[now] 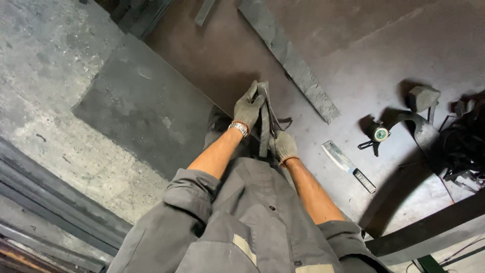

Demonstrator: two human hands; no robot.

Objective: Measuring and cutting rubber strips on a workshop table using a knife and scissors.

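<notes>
Head view looks straight down on a person in a grey work shirt, both gloved hands closed on a narrow dark strip held upright in front of the body. The left hand wraps the strip near its top end, fingers curled around it; the right hand is clamped on it lower down, close to the waist. A thin dark strap or cord loops off the strip between the two hands.

The strip looks like an edged metal bar, and the knit gloves are thin, so a slide of the hand along it could cut or pinch. Its lower end is out of sight; if that end is not seated on anything, the bar could twist or drop toward the legs. On the floor to the right lie a broad-bladed cleaver and a small grinder-like tool, both within stepping range and easy to kick or tread on. The dangling loop could also snag.

What the strip truly is cannot be settled: it is dark against a dark floor and half covered by the gloves. Its lower end vanishes behind the shirt. The tangle of black material at the right edge is cut off by the frame, and the long grey slab above runs out of view at the top.
</notes>
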